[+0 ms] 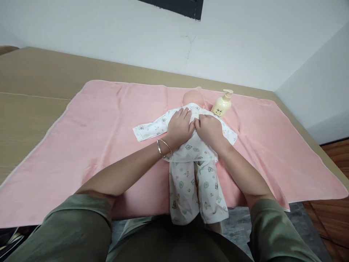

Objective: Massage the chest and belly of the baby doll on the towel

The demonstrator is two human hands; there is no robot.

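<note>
A baby doll [193, 97] lies with the back of its head up, dressed in a white patterned top [193, 151] and matching pants [184, 193]. My left hand [180, 126] rests open on the left of the doll's upper back, fingers pointing toward its head. My right hand [209, 128] presses on the right of the back, fingers bent and thumb apart; its fingertips are partly hidden. Both thumbs almost meet over the middle of the back. The doll's sleeves spread out to either side. Close to its right shoulder a cream pump bottle [222, 104] leans on the cloth.
A pink cloth [95, 145] lies under the doll and hangs over the front edge. It covers much of a wooden table [49, 69], which stands against a white wall [109, 32]. Brown wood panels [336, 156] are at the right.
</note>
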